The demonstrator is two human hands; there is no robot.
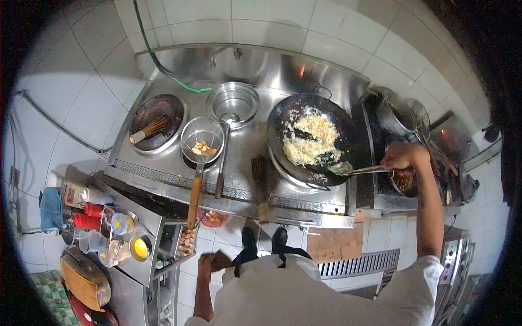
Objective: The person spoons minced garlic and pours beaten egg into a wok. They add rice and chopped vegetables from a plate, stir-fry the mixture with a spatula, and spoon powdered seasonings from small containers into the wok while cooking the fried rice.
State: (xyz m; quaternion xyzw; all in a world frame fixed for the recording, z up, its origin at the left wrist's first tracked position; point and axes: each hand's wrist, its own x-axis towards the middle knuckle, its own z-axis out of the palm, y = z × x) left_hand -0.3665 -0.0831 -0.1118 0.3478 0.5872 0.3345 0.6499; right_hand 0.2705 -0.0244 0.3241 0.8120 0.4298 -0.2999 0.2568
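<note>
My right hand (402,156) grips the handle of a metal spatula (341,168), whose blade rests at the right edge of a black wok (348,127). Inside the wok lies fried rice (310,144) with yellow and small coloured bits, spread over the base and partly up the sides. My left hand (215,262) is low in front of my body, away from the stove. Its fingers are in shadow, so whether they hold anything is unclear.
Left of the wok are a bamboo brush (260,179), a ladle (222,163) in a metal basin (232,103), and a strainer (202,133) with pale brown pieces. A second wok (157,117) holds another brush. Bottles, tubs and a yellow bowl (140,249) crowd the left counter; pots (394,117) stand right.
</note>
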